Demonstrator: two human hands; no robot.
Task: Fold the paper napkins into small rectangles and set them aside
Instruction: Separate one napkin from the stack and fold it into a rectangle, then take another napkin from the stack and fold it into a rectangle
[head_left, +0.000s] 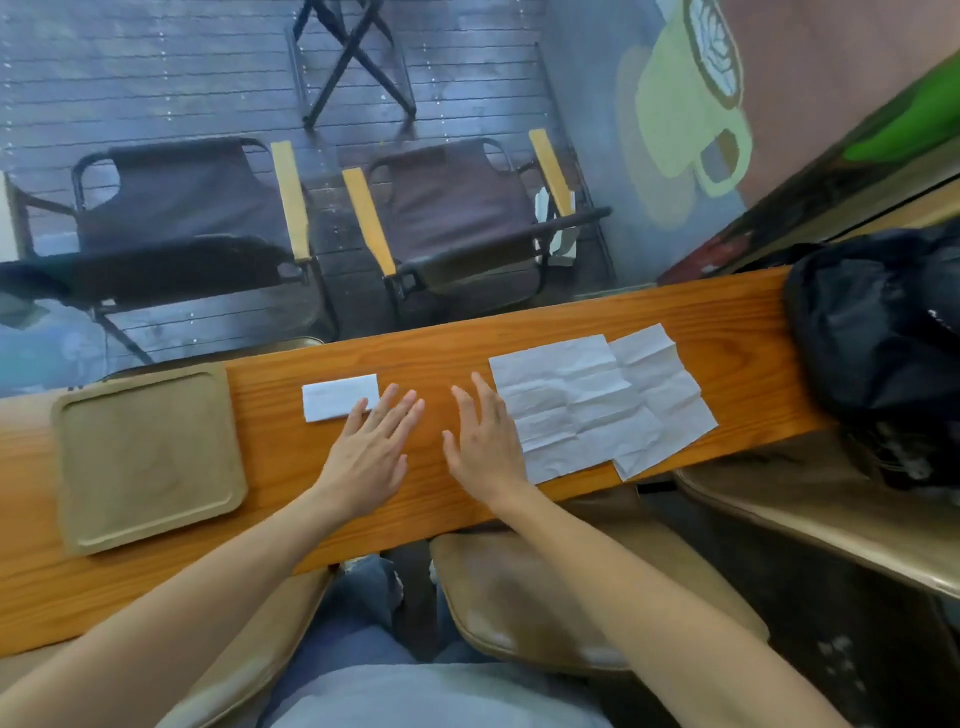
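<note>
A folded white napkin (337, 396), a small rectangle, lies on the wooden counter (519, 327) left of centre. My left hand (371, 449) rests flat and open beside it, its fingertips touching the napkin's right end. My right hand (480, 439) lies open on the counter, its edge against an unfolded, creased white napkin (566, 405). A second unfolded napkin (662, 395) lies partly under the first, sticking out on its right side.
A tan square tray (72, 467) sits at the counter's left end. A black bag (878, 343) stands at the right end. Two folding chairs (457, 218) stand beyond the counter, and wooden stool seats (519, 597) are below its near edge.
</note>
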